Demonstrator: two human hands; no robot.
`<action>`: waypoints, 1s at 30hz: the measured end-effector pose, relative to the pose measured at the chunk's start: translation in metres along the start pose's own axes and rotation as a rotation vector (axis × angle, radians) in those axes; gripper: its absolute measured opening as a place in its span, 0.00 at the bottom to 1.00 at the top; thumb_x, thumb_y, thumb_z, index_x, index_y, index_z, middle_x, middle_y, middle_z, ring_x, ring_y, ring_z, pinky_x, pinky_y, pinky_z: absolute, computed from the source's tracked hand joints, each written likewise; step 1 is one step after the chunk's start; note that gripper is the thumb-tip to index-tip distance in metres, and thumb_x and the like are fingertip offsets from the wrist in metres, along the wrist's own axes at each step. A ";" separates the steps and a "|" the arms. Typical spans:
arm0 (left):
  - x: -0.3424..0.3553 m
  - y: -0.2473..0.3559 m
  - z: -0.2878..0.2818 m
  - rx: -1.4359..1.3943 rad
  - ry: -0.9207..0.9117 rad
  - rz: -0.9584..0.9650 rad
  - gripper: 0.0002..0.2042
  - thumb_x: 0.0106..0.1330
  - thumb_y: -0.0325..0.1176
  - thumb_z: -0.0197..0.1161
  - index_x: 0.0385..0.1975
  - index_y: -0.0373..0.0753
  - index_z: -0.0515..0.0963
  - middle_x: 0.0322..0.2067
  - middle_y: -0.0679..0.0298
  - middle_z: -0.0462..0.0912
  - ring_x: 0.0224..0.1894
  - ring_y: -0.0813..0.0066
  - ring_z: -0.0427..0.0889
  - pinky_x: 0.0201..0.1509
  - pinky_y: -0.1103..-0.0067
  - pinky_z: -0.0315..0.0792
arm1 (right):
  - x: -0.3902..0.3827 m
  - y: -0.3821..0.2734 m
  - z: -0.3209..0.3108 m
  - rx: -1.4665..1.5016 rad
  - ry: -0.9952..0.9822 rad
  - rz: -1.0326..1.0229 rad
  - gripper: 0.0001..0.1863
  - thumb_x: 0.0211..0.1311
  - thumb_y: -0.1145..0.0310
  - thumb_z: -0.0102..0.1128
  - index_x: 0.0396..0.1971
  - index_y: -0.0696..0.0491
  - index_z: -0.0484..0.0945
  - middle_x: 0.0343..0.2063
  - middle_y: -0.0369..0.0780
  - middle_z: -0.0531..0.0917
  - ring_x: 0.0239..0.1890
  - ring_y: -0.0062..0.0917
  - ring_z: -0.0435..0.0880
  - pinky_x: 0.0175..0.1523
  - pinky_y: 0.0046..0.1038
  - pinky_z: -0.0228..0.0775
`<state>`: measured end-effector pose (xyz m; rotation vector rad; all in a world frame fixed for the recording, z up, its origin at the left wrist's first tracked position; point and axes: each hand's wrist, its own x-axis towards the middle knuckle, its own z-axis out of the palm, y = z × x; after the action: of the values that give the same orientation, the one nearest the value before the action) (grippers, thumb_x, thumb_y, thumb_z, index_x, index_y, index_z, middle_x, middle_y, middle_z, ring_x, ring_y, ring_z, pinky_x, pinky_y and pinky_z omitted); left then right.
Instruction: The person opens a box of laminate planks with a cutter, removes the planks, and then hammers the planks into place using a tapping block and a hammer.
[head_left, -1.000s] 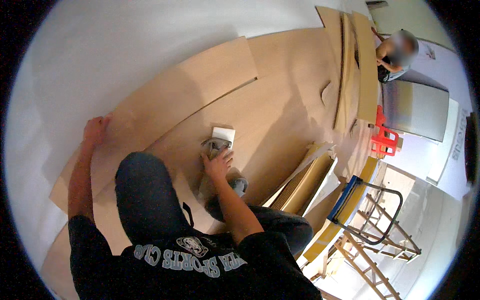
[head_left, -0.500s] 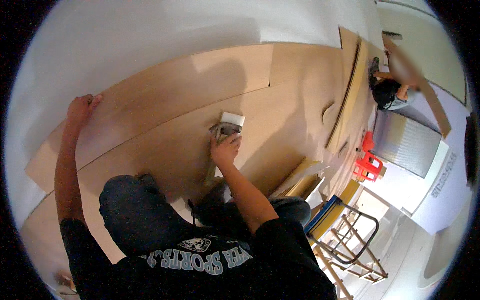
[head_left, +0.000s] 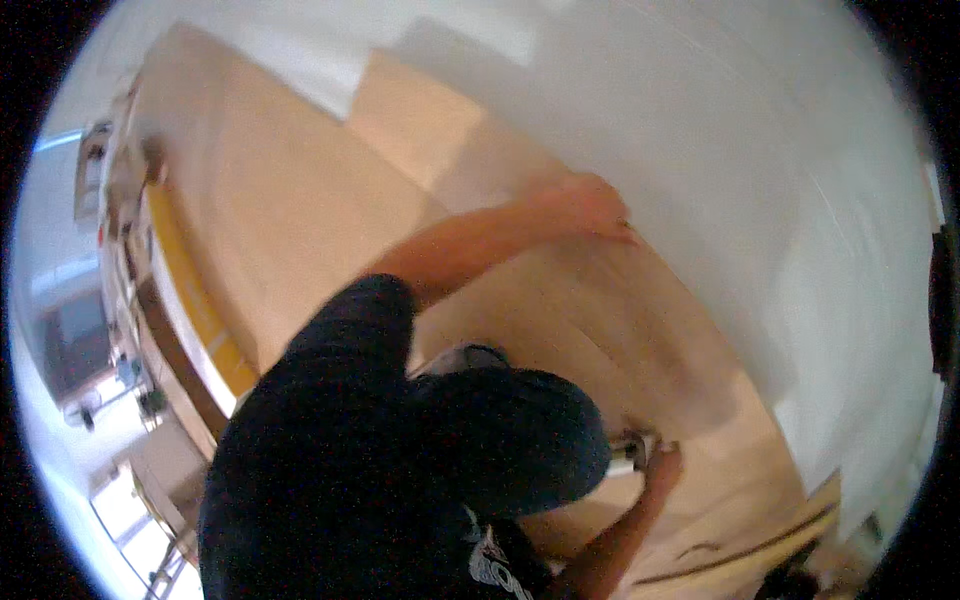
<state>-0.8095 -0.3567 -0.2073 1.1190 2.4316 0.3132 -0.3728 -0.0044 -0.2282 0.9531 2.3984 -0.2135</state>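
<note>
Head view. The left hand (head_left: 590,208) reaches across to the outer edge of the brown strip (head_left: 690,335), where strip meets pale surface (head_left: 770,180); the placing suggests that it steadies or aligns that edge. Blur merges its fingers, so whether they pinch the edge or merely press on it cannot be told. The right hand (head_left: 664,468) is closed about the tool (head_left: 628,450), low over the board beside the knee (head_left: 530,430), probably to keep it ready within reach. The strip lies along the margin of a broader sheet (head_left: 230,150).

The knee stands against the tool's near end and may hide part of it; its working face is not discernible. The dark shape (head_left: 788,583) at lower right is cut off and unidentifiable.
</note>
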 end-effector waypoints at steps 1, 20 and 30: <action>-0.005 -0.006 -0.003 -0.027 -0.130 -0.012 0.30 0.69 0.62 0.53 0.37 0.36 0.85 0.36 0.51 0.87 0.43 0.48 0.85 0.49 0.56 0.78 | 0.024 -0.022 -0.031 -0.042 0.127 -0.097 0.33 0.66 0.47 0.63 0.62 0.56 0.74 0.58 0.58 0.78 0.60 0.54 0.77 0.66 0.50 0.67; -0.057 -0.158 0.000 0.109 0.047 -0.377 0.35 0.74 0.64 0.38 0.30 0.44 0.88 0.30 0.58 0.88 0.42 0.53 0.85 0.55 0.60 0.72 | 0.163 -0.150 -0.090 -0.119 0.268 -0.640 0.24 0.75 0.54 0.47 0.53 0.60 0.76 0.46 0.54 0.82 0.49 0.52 0.79 0.54 0.48 0.69; -0.063 -0.134 -0.017 0.211 0.074 -0.426 0.25 0.74 0.53 0.43 0.36 0.48 0.88 0.39 0.60 0.88 0.43 0.53 0.86 0.53 0.61 0.74 | 0.133 -0.130 -0.081 -0.068 0.366 -0.590 0.19 0.72 0.59 0.51 0.52 0.58 0.78 0.48 0.49 0.81 0.52 0.48 0.77 0.57 0.48 0.68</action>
<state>-0.8704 -0.4916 -0.2239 0.6458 2.7359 -0.0397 -0.5751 0.0050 -0.2392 0.2400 2.9559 -0.1785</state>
